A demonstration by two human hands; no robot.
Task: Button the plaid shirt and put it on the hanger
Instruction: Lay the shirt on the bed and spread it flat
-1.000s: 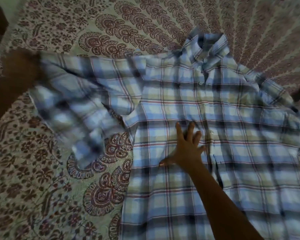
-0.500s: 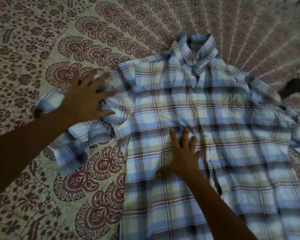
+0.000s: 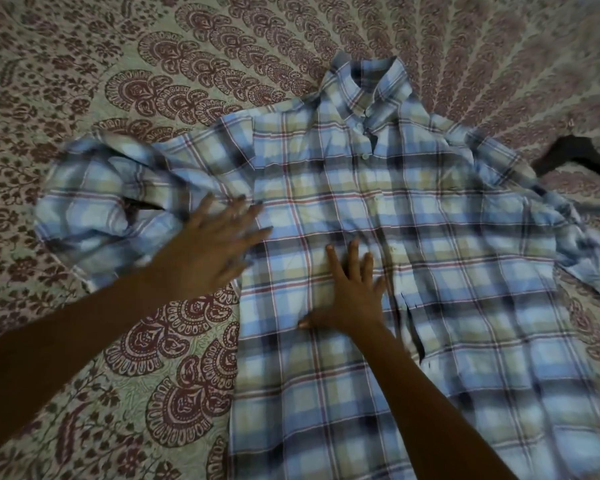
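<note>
**Flatten the front, then go to the buttons**

The plaid shirt (image 3: 447,271) lies face up on the bedspread (image 3: 84,81), with its collar (image 3: 371,84) toward the far edge. The dark hanger (image 3: 575,155) waits off its shoulder on the right side.

Your left hand (image 3: 212,251) lies flat with the fingers spread where the sleeve (image 3: 111,202) meets the body. Your right hand (image 3: 352,299) is also flat and splayed, pressing the chest just beside the placket. Neither grips anything.

Keep the right palm as the anchor and sweep the left outward, so wrinkles run away from the button line and not into it. The placket gapes open (image 3: 414,327) below your right hand, and that looks like where buttoning is still needed. Line up both edges there before you pinch a button.

Half a second ago your left hand sat further out on the sleeve. It has since slid in toward the body, and the sleeve lies bunched behind it. The right hand has held its spot.
</note>
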